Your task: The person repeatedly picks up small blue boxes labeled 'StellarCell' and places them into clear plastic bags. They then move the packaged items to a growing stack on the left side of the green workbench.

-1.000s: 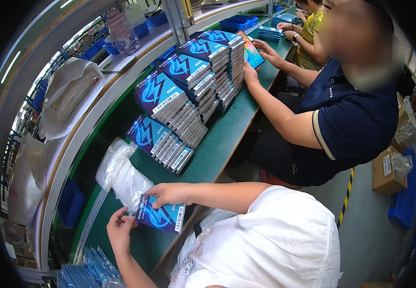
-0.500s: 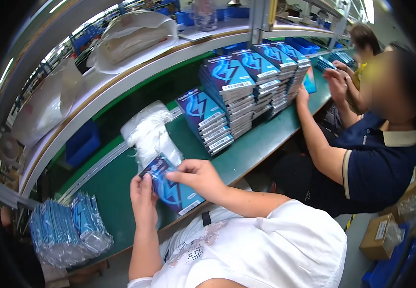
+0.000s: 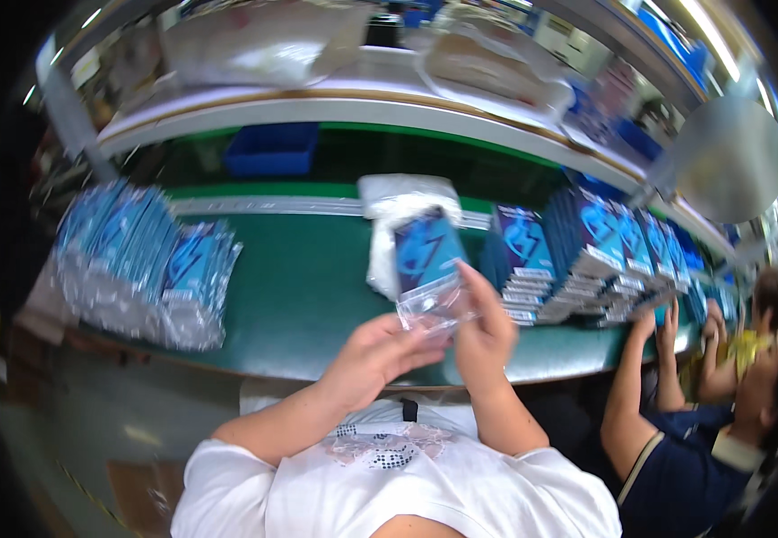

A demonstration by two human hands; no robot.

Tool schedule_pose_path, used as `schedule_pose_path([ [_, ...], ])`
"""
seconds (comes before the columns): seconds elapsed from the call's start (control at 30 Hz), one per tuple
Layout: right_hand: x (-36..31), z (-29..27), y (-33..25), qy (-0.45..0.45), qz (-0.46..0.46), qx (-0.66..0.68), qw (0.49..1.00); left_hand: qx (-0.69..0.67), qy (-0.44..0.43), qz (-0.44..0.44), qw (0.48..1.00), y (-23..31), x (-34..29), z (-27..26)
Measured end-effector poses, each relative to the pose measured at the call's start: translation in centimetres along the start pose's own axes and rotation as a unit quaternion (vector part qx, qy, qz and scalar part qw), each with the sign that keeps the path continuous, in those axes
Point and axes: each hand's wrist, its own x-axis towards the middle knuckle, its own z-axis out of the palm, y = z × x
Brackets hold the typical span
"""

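Note:
A flat blue box (image 3: pixel 426 247) with a lightning-shaped mark sits in a clear plastic bag (image 3: pixel 438 303), tilted above the bench. My right hand (image 3: pixel 487 336) grips its right edge, thumb in front. At the bag's loose clear end, my left hand (image 3: pixel 375 359) has its fingers stretched out, the tips touching or just under the film. Motion blurs the fingertips a little. Behind the box lies a pile of white plastic bags (image 3: pixel 389 197), partly hidden by it.
Bagged blue boxes (image 3: pixel 142 260) stand in rows at the left. Tall stacks of blue boxes (image 3: pixel 591 251) rise at the right, beside a co-worker in a dark shirt (image 3: pixel 689 462). Behind the green bench (image 3: pixel 295 287) runs a shelf (image 3: pixel 344 108) above a blue bin (image 3: pixel 272 151).
My view has turned left. The box has swung upright, with the bag's clear end toward me. My right hand now holds its edge, and my left hand has moved to the loose film.

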Motion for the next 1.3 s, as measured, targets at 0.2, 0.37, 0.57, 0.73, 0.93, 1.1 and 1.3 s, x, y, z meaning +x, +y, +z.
schedule_pose_path([
  [0.2, -0.2, 0.3, -2.5, 0.035, -0.074, 0.109, 0.991, 0.031, 0.054, -0.103, 0.993, 0.8, -0.4, -1.1],
  [0.37, -0.8, 3.8, -4.0, -0.327, -0.155, 0.098, 0.927, -0.072, 0.079, -0.013, 0.994, 1.5, -1.7, -3.0],
  [0.57, -0.6, 3.2, -2.5, -0.310, -0.046, 0.133, 0.940, 0.513, 0.324, 0.386, 0.695, 9.5, -5.5, -7.1],
  [0.73, -0.9, 2.4, -0.4, -0.282, 0.057, 0.102, 0.952, 0.796, 0.440, 0.157, 0.385, 11.4, -7.6, -14.0],
  [0.93, 0.7, -0.7, 0.1, -0.168, 0.035, 0.029, 0.985, 0.771, 0.425, 0.274, 0.387, 10.5, -5.6, -11.2],
  [1.1, 5.5, -4.6, -1.7, 0.068, -0.071, -0.071, 0.993, 0.741, 0.264, 0.307, 0.535, 8.3, -3.1, -9.1],
  [1.3, 12.5, -8.6, 1.5, 0.008, -0.066, -0.524, 0.849, 0.787, 0.022, 0.272, 0.554, 2.1, 2.5, -7.4],
])
